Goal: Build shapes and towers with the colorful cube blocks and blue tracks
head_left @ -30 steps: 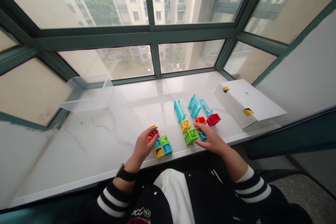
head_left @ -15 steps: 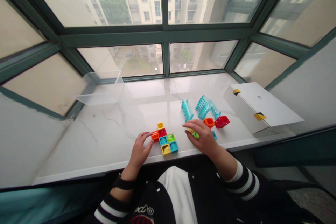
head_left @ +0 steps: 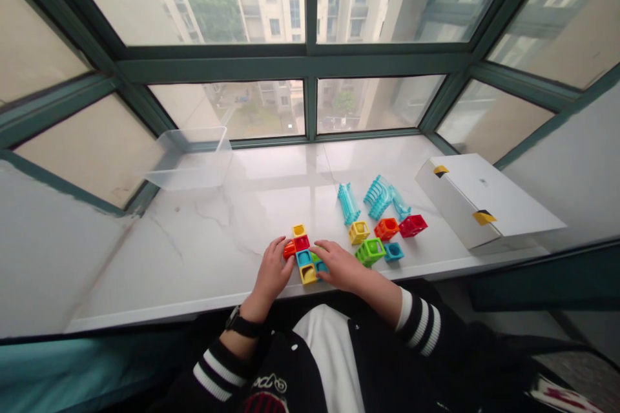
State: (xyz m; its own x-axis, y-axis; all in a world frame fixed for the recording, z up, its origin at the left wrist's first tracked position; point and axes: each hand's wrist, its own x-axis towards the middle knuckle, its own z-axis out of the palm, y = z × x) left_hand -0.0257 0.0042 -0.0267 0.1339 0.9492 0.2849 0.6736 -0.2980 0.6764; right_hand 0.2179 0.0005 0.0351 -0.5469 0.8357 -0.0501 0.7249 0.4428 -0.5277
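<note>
A cluster of joined colourful cube blocks point(head_left: 301, 251) lies near the front edge of the marble sill point(head_left: 252, 206). My left hand point(head_left: 272, 276) rests against the cluster's left side, fingers bent onto the orange and red blocks. My right hand point(head_left: 339, 264) lies over the cluster's right side, fingers spread across the green and blue blocks. Loose to the right sit a yellow cube point(head_left: 359, 231), a green cube point(head_left: 370, 251), an orange cube point(head_left: 386, 228), a red cube point(head_left: 413, 225) and a small blue cube point(head_left: 393, 251).
Several light-blue ribbed track pieces point(head_left: 375, 198) lie behind the loose cubes. A white cardboard box point(head_left: 484, 201) sits at the right. A clear plastic tub point(head_left: 191, 158) stands at the back left by the window frame.
My right hand has moved left from the loose cubes onto the joined cluster, uncovering the yellow and green cubes. My left hand has closed in on the cluster's left side.
</note>
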